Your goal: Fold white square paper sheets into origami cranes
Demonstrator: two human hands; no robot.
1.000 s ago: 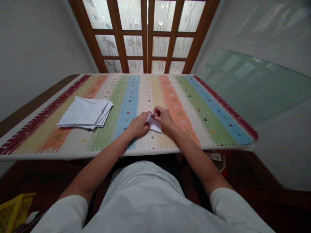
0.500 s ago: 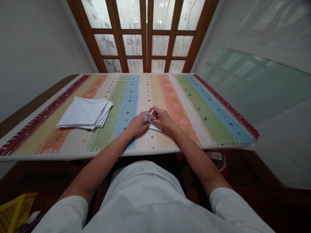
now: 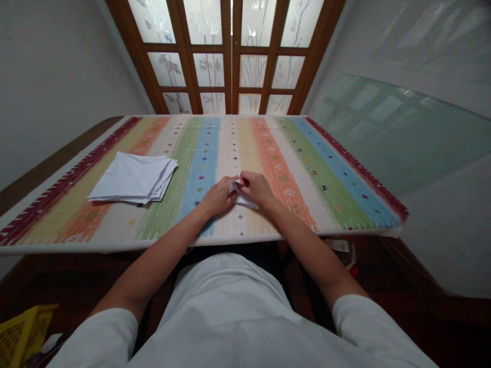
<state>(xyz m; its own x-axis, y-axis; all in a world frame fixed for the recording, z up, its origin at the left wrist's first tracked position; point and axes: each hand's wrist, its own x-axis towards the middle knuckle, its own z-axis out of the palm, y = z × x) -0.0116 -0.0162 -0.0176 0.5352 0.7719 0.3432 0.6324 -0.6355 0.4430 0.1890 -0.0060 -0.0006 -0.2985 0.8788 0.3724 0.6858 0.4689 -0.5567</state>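
A small folded piece of white paper point(image 3: 244, 199) lies on the striped cloth near the table's front edge. My left hand point(image 3: 217, 196) presses on its left side with curled fingers. My right hand point(image 3: 258, 188) pinches its top edge, fingers closed over the fold. Most of the paper is hidden between the two hands; only its lower right corner shows.
A stack of white paper sheets point(image 3: 132, 179) lies to the left on the multicoloured striped cloth point(image 3: 314, 174). Wooden glass-paned doors point(image 3: 230, 56) stand behind the table. A glass panel point(image 3: 402, 133) leans at the right. A yellow crate point(image 3: 21, 337) sits on the floor at lower left.
My right hand's fingers have come down closer onto the paper, flattening the raised flap. The left hand has hardly moved.
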